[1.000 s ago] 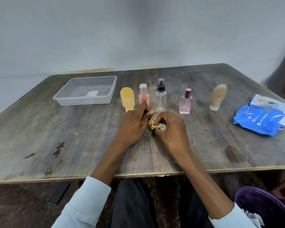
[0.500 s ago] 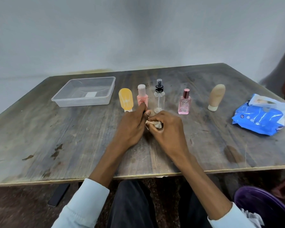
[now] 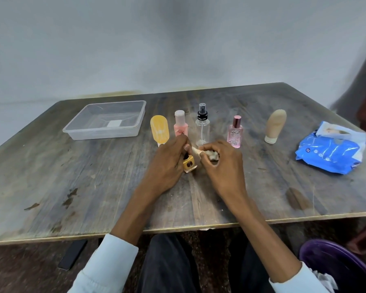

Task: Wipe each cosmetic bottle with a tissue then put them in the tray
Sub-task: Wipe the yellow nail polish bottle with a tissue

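Change: since a moment ago, a small yellow bottle [image 3: 189,163] is coming into view under the left hand [image 3: 167,166], where the fingers were covering it.
Bottle: left hand is gripping its dark cap end, yellow body pointing back toward the person, low over the table [image 3: 72,187].
Tissue: right hand [image 3: 220,166] is pinching a crumpled tissue [image 3: 212,155], working it just beside the bottle.
Progress: tray [image 3: 106,134] is sitting empty, far-left of the hands; looks like the first bottle is being wiped.
Left: five more are waiting just beyond the knuckles: orange tube [image 3: 159,130], pink bottle [image 3: 180,125], clear spray bottle [image 3: 202,125], pink perfume [image 3: 235,132], beige tube [image 3: 275,126].
Room: open tabletop is lying between left hand and tray; orange tube is standing nearest that path.
Edges: wipes pack [image 3: 332,151] is lying well right; table edge is running under the forearms.
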